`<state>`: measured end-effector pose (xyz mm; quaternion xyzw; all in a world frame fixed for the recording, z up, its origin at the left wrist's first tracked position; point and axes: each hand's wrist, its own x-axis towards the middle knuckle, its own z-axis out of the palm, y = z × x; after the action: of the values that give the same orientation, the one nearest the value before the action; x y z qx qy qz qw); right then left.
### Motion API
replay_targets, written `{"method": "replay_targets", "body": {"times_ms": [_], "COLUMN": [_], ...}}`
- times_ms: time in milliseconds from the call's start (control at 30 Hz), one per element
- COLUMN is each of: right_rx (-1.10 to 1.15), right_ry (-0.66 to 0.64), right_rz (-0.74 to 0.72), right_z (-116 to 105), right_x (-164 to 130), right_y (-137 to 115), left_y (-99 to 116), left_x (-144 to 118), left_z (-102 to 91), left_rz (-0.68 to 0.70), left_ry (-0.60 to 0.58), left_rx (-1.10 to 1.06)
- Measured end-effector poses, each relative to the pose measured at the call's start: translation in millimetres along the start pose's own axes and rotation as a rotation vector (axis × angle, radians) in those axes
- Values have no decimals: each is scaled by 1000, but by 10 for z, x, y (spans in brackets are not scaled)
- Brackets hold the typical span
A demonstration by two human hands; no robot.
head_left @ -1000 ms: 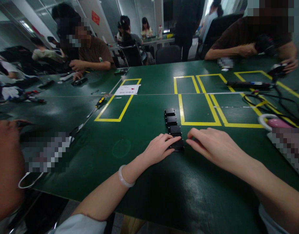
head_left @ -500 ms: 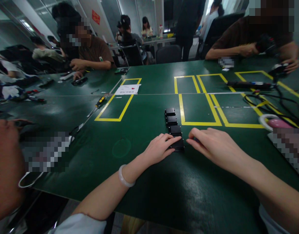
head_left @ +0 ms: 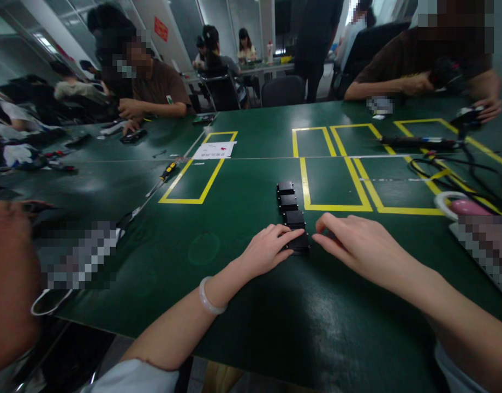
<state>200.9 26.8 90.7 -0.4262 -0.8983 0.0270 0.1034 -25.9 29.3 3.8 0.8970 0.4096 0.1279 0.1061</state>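
Several small black boxes [head_left: 288, 202] lie in a row on the green table [head_left: 243, 284], running away from me. My left hand [head_left: 267, 249], with a pale bangle on its wrist, rests flat with its fingertips on the nearest black box [head_left: 300, 244]. My right hand [head_left: 357, 245] lies flat on the table just right of that box, fingers pointing at it, holding nothing.
Yellow tape rectangles [head_left: 330, 183] mark the table beyond the boxes. A screwdriver [head_left: 163, 177] and a paper sheet [head_left: 214, 150] lie far left. Black cables [head_left: 455, 169] and a pink-and-white object [head_left: 459, 205] sit right. Other people work at the far side and left.
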Motion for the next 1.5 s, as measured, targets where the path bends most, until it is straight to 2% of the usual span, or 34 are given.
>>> {"method": "replay_targets", "body": {"times_ms": [233,533,733,967,1233,1367,1500], "right_rx": [26,-70,4,-103,-35,-76,-22], "right_ry": [29,-30,10,-16,10,-18,-2], "right_rz": [29,33,29,6,-33,-14,7], "right_z": [44,15,11,26,-9,6,29], "right_x": [-11,0,-16,-2,-7,-4,-16], "right_y": [30,16,0,19,-20,-3,15], "left_y": [-8,-6,-1,-7,-9,-15,-18], "left_x": [-5,-4,-2,2,3,2,-1], "left_z": [1,-8,-13,0,2,11,14], "left_rz": [9,0,-3,-2,6,1,1], "left_ry": [2,-11,-16,-15,-9,-7,-8], "left_rx": [-1,1,6,6,7,11,8]}}
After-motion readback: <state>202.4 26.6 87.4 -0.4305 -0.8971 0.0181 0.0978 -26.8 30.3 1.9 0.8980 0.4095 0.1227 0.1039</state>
